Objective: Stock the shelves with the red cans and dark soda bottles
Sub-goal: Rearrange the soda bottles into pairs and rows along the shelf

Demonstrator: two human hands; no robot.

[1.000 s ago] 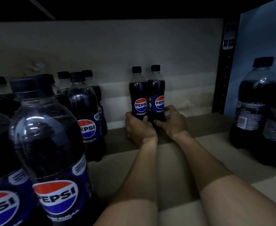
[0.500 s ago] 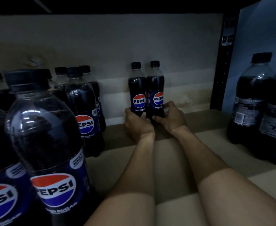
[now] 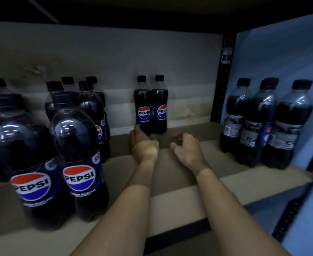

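Observation:
Two dark Pepsi bottles stand upright side by side at the back of the shelf, the left one [image 3: 142, 106] touching the right one [image 3: 160, 106]. My left hand [image 3: 143, 145] is at the foot of the left bottle, thumb and fingers curled round its base. My right hand [image 3: 186, 150] lies on the shelf board in front of the right bottle, apart from it, fingers loosely curled and holding nothing. No red cans are in view.
Several more Pepsi bottles [image 3: 78, 156] crowd the left side of the cardboard-lined shelf [image 3: 170, 200]. Three bottles [image 3: 262, 122] stand at the right by a blue side panel [image 3: 281, 61]. A black upright post [image 3: 224, 80] marks the back right corner.
My right hand has let go of the right bottle and drawn back toward me. The view has pulled back and shifted, so more bottles show at both sides.

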